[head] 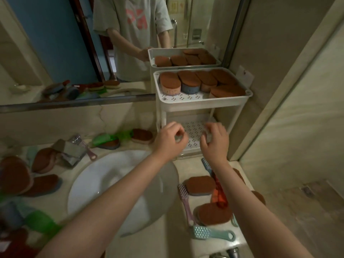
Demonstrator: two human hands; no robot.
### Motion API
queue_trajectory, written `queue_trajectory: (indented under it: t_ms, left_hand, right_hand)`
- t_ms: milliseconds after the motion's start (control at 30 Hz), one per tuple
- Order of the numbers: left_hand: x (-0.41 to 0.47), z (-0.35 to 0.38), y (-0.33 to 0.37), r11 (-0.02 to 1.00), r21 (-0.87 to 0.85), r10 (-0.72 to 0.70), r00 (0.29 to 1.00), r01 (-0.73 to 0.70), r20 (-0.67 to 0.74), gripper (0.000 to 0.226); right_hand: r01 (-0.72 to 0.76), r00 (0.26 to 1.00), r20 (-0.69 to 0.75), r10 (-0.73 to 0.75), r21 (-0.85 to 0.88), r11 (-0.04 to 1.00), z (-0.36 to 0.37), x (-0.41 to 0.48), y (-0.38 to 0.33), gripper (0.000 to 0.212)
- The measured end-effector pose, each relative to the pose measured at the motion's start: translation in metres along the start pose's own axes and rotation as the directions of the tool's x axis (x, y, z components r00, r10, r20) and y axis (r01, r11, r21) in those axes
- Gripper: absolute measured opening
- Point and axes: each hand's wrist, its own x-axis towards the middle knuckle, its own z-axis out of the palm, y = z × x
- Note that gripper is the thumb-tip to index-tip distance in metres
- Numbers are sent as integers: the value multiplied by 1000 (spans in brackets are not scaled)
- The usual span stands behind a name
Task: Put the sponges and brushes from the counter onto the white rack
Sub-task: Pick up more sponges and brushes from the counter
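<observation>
left grip (pixel 170 140) and right grip (pixel 214 141) hover half-curled, empty, at the white perforated plastic rack (pixel 202 105)'s lower shelf (pixel 194 127), probably because brown-topped oval sponges (pixel 188 79) crowd its top.

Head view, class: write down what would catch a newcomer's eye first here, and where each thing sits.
The white rack at the right end of the mirror stands out, its top tier packed with brown-topped sponges. In front of its lower tier hover the left hand and right hand, fingers curled. Loose sponges and brushes lie on the counter around the white sink.
</observation>
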Motion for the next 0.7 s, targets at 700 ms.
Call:
queue_trajectory:
  t_ms: [700]
  left_hand:
    - [-131, 96, -64, 599, 480, -788, 367, 641, 494, 71]
  right_hand:
    - [-265, 499, 559, 662, -629, 731, -9, -97, 70, 64]
